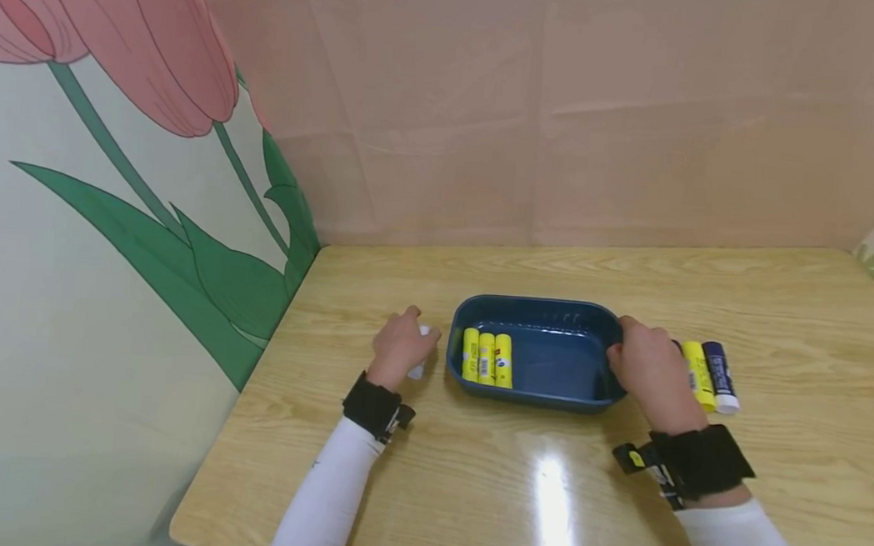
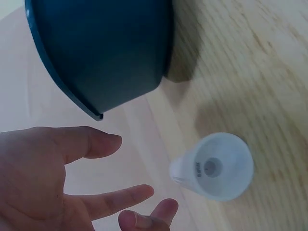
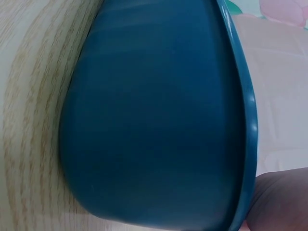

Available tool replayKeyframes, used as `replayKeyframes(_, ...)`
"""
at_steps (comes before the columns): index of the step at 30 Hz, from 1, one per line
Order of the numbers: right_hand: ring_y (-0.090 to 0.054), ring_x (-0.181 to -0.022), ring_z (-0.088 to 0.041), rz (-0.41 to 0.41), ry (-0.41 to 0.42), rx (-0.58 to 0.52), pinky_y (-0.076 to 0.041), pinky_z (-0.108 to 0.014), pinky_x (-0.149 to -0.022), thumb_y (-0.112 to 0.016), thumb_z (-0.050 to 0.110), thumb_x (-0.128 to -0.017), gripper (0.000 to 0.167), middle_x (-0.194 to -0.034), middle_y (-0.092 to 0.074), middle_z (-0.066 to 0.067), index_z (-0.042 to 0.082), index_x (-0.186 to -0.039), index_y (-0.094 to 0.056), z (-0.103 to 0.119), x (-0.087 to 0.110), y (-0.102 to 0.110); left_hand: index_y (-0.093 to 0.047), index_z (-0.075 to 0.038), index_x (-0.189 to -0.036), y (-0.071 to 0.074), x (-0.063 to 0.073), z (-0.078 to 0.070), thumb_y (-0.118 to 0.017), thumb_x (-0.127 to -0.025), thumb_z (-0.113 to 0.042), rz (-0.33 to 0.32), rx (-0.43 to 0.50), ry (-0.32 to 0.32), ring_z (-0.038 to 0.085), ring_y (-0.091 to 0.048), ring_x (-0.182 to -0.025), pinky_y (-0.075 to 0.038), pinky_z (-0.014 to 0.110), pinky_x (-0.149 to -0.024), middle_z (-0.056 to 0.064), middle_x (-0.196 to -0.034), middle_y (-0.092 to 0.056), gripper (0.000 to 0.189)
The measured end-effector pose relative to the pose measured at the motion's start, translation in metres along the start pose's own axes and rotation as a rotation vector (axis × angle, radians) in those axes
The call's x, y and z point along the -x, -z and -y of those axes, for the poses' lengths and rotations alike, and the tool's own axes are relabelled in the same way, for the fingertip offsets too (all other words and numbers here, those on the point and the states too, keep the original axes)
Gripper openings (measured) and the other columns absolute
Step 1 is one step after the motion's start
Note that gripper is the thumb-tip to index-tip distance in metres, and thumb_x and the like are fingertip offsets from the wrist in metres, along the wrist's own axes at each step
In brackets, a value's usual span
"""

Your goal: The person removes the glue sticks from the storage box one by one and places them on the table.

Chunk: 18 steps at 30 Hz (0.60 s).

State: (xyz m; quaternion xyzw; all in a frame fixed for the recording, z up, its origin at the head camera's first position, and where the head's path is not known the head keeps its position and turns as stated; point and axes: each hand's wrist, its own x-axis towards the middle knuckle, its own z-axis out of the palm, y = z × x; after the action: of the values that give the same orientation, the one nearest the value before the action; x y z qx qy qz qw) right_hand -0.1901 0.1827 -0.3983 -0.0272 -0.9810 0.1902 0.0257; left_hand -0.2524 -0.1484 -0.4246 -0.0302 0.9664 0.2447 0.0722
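Observation:
A dark blue rectangular tray holds a row of three yellow glue sticks at its left end. My right hand grips the tray's right rim; in the right wrist view a finger shows at the edge of the tray. Left of the tray, my left hand hovers beside a white glue stick lying on the table. In the left wrist view the fingers of that hand are spread, apart from the white glue stick, whose round end faces the camera.
Right of the tray, partly behind my right hand, lie a yellow glue stick and a dark blue one with a white end; another dark end shows beside them. A pinkish cloth hangs behind the wooden table, and a tulip-painted wall borders its left.

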Motion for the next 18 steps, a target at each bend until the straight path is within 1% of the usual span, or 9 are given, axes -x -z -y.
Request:
replayKeyframes(4, -0.057, -0.07, -0.031, -0.005, -0.001, 0.004, -0.048, -0.035, -0.053, -0.06, 0.006, -0.093, 0.038, -0.098, -0.06, -0.035, -0.016, -0.123, -0.051, 0.0, 0.0, 0.0, -0.049, -0.014, -0.145, 0.004, 0.004, -0.007, -0.057, -0.097, -0.044, 0.0, -0.003, -0.009, 0.029, -0.056, -0.112, -0.048, 0.049, -0.09, 0.016, -0.13, -0.058, 0.057)
replayKeyframes(7, -0.057, -0.07, -0.032, -0.003, -0.011, 0.007, -0.048, -0.035, -0.054, -0.061, 0.006, -0.094, 0.039, -0.099, -0.06, -0.035, -0.016, -0.124, -0.051, 0.0, 0.0, 0.0, -0.05, -0.014, -0.144, 0.006, 0.006, -0.013, -0.056, -0.098, -0.043, -0.004, -0.003, -0.039, 0.029, -0.057, -0.114, -0.049, 0.048, -0.089, 0.016, -0.13, -0.058, 0.054)
replayKeyframes(10, -0.058, -0.071, -0.032, -0.005, -0.013, 0.008, -0.049, -0.036, -0.054, -0.061, 0.006, -0.093, 0.041, -0.1, -0.06, -0.036, -0.016, -0.125, -0.05, 0.0, -0.001, 0.0, -0.053, -0.012, -0.14, 0.006, 0.005, -0.016, -0.057, -0.098, -0.04, -0.003, -0.019, -0.071, 0.03, -0.058, -0.113, -0.05, 0.048, -0.088, 0.016, -0.128, -0.06, 0.05)
replayKeyframes(12, -0.058, -0.071, -0.032, -0.003, -0.011, 0.004, -0.049, -0.036, -0.054, -0.061, 0.006, -0.093, 0.042, -0.102, -0.06, -0.037, -0.017, -0.127, -0.049, 0.0, -0.001, -0.001, -0.055, -0.011, -0.138, 0.004, 0.003, -0.014, -0.06, -0.097, -0.035, 0.01, -0.027, -0.068, 0.03, -0.058, -0.112, -0.05, 0.048, -0.089, 0.016, -0.126, -0.061, 0.048)
replayKeyframes(15, -0.058, -0.072, -0.032, 0.004, -0.008, 0.0, -0.049, -0.036, -0.054, -0.059, 0.006, -0.094, 0.043, -0.103, -0.06, -0.038, -0.017, -0.128, -0.049, 0.001, -0.001, -0.002, -0.056, -0.009, -0.137, 0.0, 0.002, -0.009, -0.067, -0.093, -0.029, 0.031, -0.03, -0.044, 0.03, -0.057, -0.11, -0.049, 0.047, -0.091, 0.016, -0.124, -0.061, 0.049)
replayKeyframes(18, -0.058, -0.071, -0.031, 0.011, -0.008, 0.0, -0.048, -0.035, -0.054, -0.059, 0.007, -0.094, 0.043, -0.103, -0.06, -0.037, -0.016, -0.128, -0.049, 0.002, -0.002, -0.003, -0.056, -0.009, -0.137, -0.004, 0.001, -0.004, -0.07, -0.091, -0.027, 0.035, -0.016, -0.021, 0.03, -0.057, -0.108, -0.049, 0.046, -0.09, 0.016, -0.122, -0.06, 0.051)
